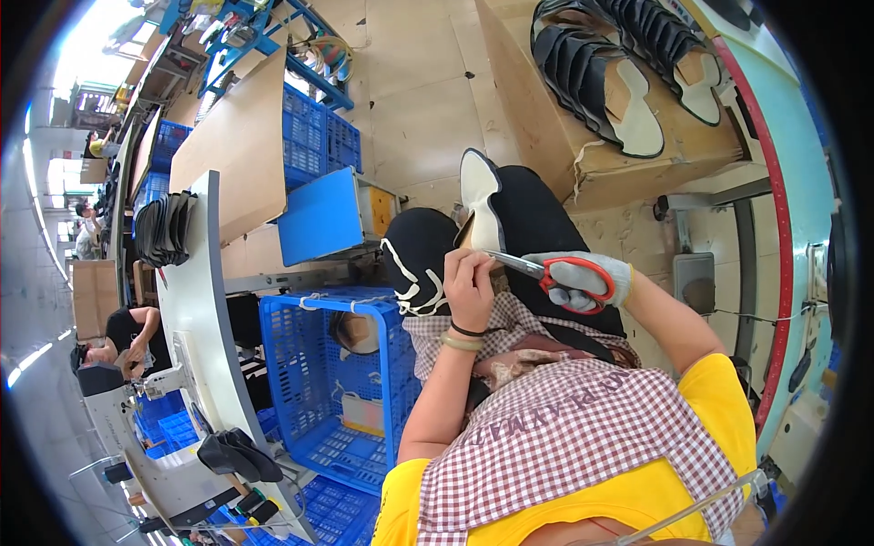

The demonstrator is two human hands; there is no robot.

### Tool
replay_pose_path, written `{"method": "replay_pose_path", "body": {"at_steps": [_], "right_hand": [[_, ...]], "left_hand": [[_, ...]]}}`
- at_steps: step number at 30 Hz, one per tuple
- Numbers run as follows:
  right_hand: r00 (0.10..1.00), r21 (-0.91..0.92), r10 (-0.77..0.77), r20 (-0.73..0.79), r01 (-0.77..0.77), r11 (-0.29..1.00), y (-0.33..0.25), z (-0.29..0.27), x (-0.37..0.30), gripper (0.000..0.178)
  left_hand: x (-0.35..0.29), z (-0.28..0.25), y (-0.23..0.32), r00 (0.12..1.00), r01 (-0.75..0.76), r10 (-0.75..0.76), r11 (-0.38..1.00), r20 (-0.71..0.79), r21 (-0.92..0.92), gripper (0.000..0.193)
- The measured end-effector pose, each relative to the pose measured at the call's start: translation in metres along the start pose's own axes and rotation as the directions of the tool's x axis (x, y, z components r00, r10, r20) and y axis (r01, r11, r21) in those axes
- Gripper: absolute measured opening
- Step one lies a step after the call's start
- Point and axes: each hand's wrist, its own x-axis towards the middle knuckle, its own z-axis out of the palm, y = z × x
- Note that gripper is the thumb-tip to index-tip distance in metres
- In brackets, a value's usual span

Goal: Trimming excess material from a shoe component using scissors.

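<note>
My left hand (469, 287) pinches the near end of a shoe upper (482, 205), a curved piece with off-white lining and a dark edge, resting over my lap. Scissors (521, 264) with red handles are in my right hand (587, 280), which wears a grey-white glove with bare fingertips hard to make out. The blades point left and reach the fingers of my left hand at the upper's near end. Whether the blades are parted cannot be told. Cream trimmed strips (414, 280) lie on my left knee.
Rows of nested dark shoe uppers (583, 91) lie on a cardboard box (628, 168) ahead right. A blue crate (393, 364) stands by my left side, beside a table (205, 300) with a sewing machine (123, 428). Another person (132, 341) sits farther left. A red-edged bench (774, 182) borders the right.
</note>
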Motion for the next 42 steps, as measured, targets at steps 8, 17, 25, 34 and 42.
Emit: {"method": "replay_pose_path", "body": {"at_steps": [8, 17, 25, 34, 42], "right_hand": [[0.980, 0.206, -0.148, -0.135, 0.174, 0.963, 0.037, 0.025, 0.011, 0.062], [0.970, 0.294, -0.151, -0.193, 0.204, 0.934, 0.046, 0.043, 0.001, 0.063], [0.949, 0.319, -0.161, -0.273, 0.247, 0.915, 0.063, 0.052, -0.012, 0.057], [0.916, 0.283, -0.152, -0.372, 0.268, 0.921, 0.066, 0.060, -0.007, 0.053], [0.890, 0.225, -0.191, -0.415, 0.303, 0.926, 0.056, 0.058, 0.005, 0.052]], "left_hand": [[-0.004, 0.010, 0.008, 0.993, 0.082, -0.081, 0.997, -0.085, 0.004, 0.005], [-0.016, 0.015, 0.013, 0.666, 0.699, -0.662, 0.391, 0.345, -0.599, 0.012], [-0.036, 0.026, 0.022, 0.646, 0.741, -0.551, 0.283, 0.529, -0.609, 0.009], [-0.045, 0.024, 0.013, 0.641, 0.757, -0.461, 0.252, 0.613, -0.602, 0.009], [-0.049, 0.015, 0.007, 0.663, 0.748, -0.372, 0.364, 0.649, -0.555, 0.006]]}}
